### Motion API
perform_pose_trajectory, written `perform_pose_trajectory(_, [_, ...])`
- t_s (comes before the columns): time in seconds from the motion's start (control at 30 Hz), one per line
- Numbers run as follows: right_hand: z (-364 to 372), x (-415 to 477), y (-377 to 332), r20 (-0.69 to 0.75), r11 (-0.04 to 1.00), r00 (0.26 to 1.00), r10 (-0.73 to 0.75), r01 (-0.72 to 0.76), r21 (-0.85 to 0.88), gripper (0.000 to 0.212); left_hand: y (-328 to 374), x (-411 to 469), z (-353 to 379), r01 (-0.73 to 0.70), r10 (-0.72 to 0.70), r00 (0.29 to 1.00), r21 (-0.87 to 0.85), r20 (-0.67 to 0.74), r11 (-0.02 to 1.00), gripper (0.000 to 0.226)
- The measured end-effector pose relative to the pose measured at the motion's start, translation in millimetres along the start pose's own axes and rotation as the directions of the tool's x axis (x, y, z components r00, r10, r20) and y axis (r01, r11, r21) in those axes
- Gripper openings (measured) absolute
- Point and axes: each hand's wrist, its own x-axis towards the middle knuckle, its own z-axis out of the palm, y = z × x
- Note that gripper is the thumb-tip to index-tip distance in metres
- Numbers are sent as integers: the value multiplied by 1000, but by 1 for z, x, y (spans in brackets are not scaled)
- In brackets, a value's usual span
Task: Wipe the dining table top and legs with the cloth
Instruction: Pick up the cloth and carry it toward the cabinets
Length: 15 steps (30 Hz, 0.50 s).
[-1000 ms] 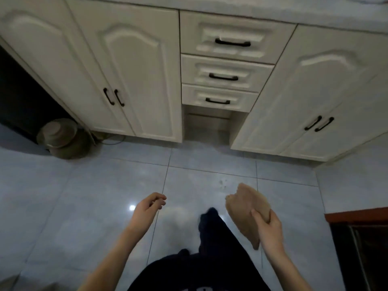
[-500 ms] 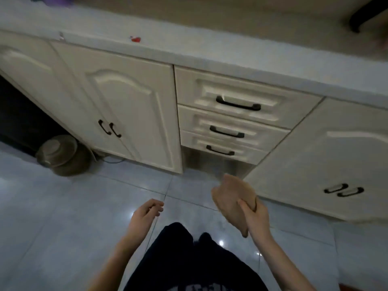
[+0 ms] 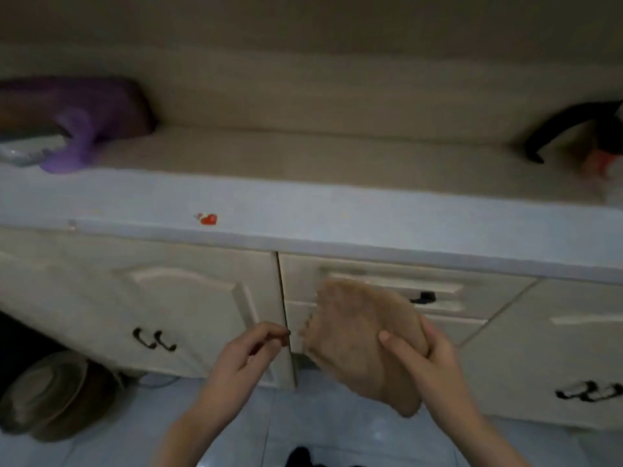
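My right hand (image 3: 428, 362) grips a tan cloth (image 3: 357, 335), held up in front of the cream drawers. The cloth hangs crumpled, its frayed edge turned to the left. My left hand (image 3: 247, 353) is raised just left of the cloth, fingers curled loosely with nothing in them, fingertips a short gap from the cloth's edge. No dining table is in view.
A pale countertop (image 3: 303, 210) with a small red spot (image 3: 208, 219) runs across the middle. Purple items (image 3: 77, 129) sit at its left, a black-handled object (image 3: 573, 129) at its right. Cream cabinet doors (image 3: 175, 308) stand below. A round pot (image 3: 47, 396) rests on the tiled floor (image 3: 118, 443) at left.
My view has tilted up from the floor to the countertop. Both hands rose, and my left hand came closer to the cloth held in my right hand.
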Motion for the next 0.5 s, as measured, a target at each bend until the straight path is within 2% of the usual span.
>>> perform_pose_trajectory(0.1, [7, 16, -44, -40, 993, 994, -106, 107, 41, 20, 44, 24, -19, -177, 177, 984, -32, -14, 984, 19])
perform_pose_trajectory(0.23, [10, 41, -91, -51, 975, 978, -202, 205, 85, 25, 95, 61, -25, -316, 309, 949, -138, -67, 939, 37])
perform_pose_trajectory(0.4, [16, 84, -121, -31, 968, 970, -240, 241, 74, 22, 138, 119, -2, -258, 264, 965, -260, -13, 930, 24])
perform_pose_trajectory(0.5, [16, 111, -123, -53, 975, 983, -178, 183, 128, 20, 146, 145, 11, -228, 208, 973, -281, -98, 932, 19])
